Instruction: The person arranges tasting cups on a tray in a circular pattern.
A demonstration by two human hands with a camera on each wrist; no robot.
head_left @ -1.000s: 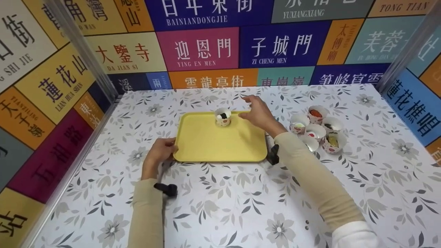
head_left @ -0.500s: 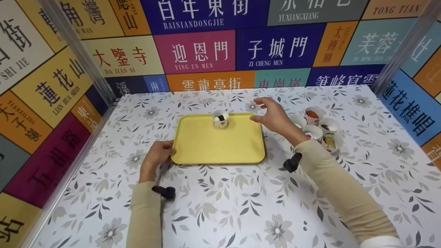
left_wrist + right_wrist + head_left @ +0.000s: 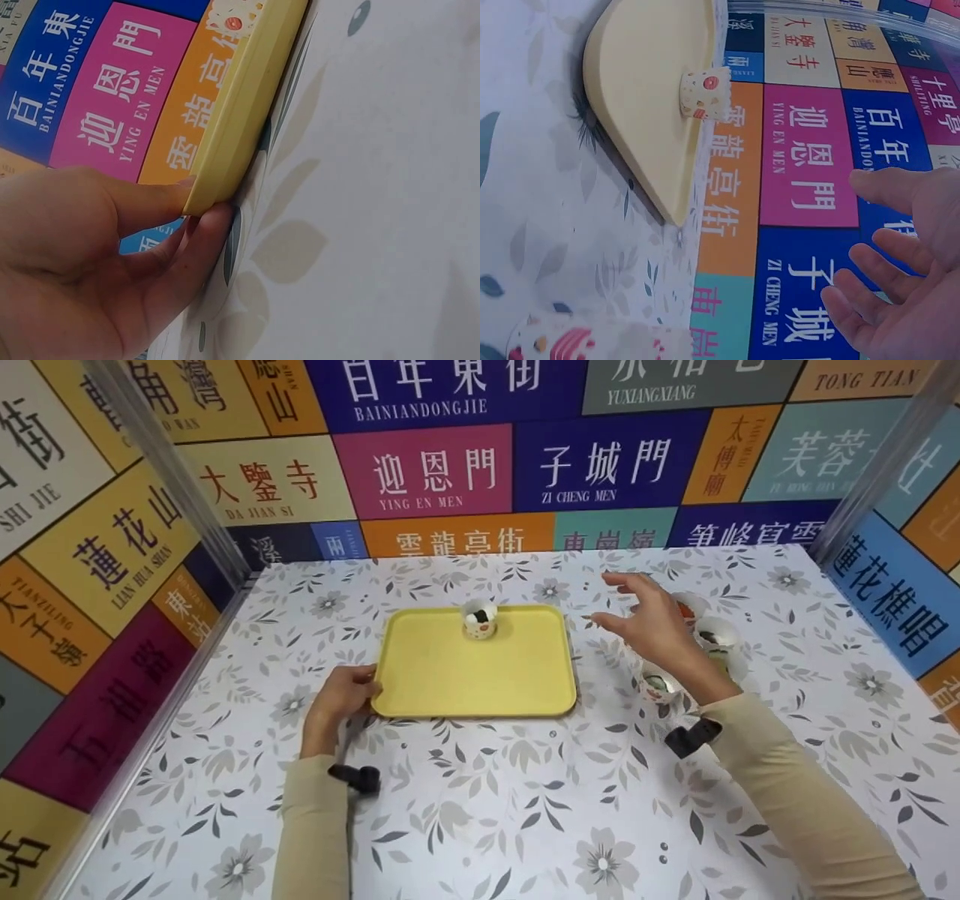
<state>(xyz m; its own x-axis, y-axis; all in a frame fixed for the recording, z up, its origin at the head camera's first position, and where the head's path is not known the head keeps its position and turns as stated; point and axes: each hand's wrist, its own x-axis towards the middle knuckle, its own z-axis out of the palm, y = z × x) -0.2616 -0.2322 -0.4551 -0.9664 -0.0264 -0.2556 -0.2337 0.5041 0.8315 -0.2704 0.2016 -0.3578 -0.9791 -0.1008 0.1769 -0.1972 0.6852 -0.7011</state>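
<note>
My left hand (image 3: 337,701) pinches the left edge of a yellow tray (image 3: 472,679). In the left wrist view the thumb lies on the rim and fingers (image 3: 191,262) reach beneath it. A small patterned paper cup (image 3: 480,630) with black and white contents stands near the tray's back edge. To the right of the tray, my right hand (image 3: 660,630) hovers with fingers spread and nothing between them. Close by is a group of similar cups, partly hidden behind this hand. Among them are a cup with red contents (image 3: 687,607) and one nearer the front (image 3: 658,687).
A floral cloth (image 3: 480,810) covers the table. Colourful lettered panels (image 3: 424,469) stand behind it and along both sides. Another cup (image 3: 717,633) with dark contents sits in the right-hand group. Black wrist-worn devices (image 3: 358,778) are on both sleeves.
My right hand has moved right, from above the tray's back right part to beside the group of cups. The left hand stays on the tray edge.
</note>
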